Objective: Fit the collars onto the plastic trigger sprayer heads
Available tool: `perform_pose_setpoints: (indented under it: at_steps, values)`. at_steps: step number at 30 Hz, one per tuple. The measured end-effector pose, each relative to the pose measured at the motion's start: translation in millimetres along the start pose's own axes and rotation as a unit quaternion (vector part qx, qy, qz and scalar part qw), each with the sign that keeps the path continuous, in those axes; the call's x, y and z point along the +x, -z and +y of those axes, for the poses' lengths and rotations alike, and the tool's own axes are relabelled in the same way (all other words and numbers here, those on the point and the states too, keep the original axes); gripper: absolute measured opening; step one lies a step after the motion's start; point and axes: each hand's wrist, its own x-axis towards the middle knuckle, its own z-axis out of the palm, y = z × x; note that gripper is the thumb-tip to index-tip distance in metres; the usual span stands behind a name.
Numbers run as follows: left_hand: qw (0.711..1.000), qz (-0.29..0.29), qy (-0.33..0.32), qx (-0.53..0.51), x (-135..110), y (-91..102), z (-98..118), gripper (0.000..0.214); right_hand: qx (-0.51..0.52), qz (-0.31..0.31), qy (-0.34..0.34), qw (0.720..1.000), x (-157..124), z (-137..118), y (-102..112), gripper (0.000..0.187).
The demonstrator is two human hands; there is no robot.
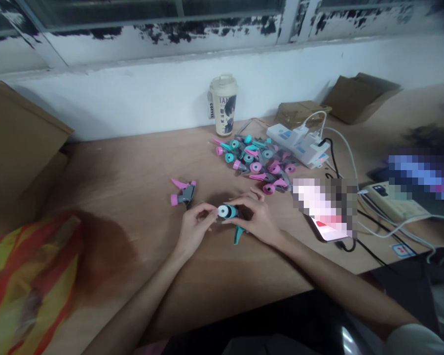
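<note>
My right hand (pixel 257 214) is closed around a teal and grey spray bottle trigger head (pixel 231 212), its teal lever pointing down toward me. A white disc (pixel 223 211) sits at the mouth of its collar, facing left. The fingers of my left hand (pixel 198 224) are pinched together at the left edge of that disc. To the left, a pink and grey trigger head (pixel 185 193) lies alone on the table. Beyond my right hand is a heap of pink, teal and grey trigger heads (pixel 255 160).
A coffee cup (pixel 225 106) stands near the wall. Right of the heap are a white power strip (pixel 299 145) with cables, a lit phone (pixel 325 212) and a box (pixel 395 199). Cardboard (pixel 18 148) and a red-yellow bag (pixel 33 281) occupy the left.
</note>
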Motion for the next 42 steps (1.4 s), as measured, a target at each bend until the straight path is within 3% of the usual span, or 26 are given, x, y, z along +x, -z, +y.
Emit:
perform_pose_setpoints:
  at_steps: [10,19,23,42]
  values:
    - [0.999,-0.048,-0.003,0.023,0.4,3.5,1.8,0.018,0.023,0.001,0.010,1.000,-1.2,-2.4,-1.0,0.031]
    - [0.975,0.009,-0.124,0.182,-7.6,-1.3,2.8,0.012,0.002,0.008,0.010,1.000,-0.6,0.5,-1.2,0.030]
    - [0.975,0.045,-0.124,0.177,-8.2,-2.6,2.0,0.010,-0.010,0.007,0.011,1.000,-0.4,-0.1,-1.5,0.029]
    - [0.974,-0.001,-0.136,0.183,-6.3,-1.1,2.7,0.007,-0.014,0.007,0.035,0.999,-5.3,-2.2,-2.1,0.020]
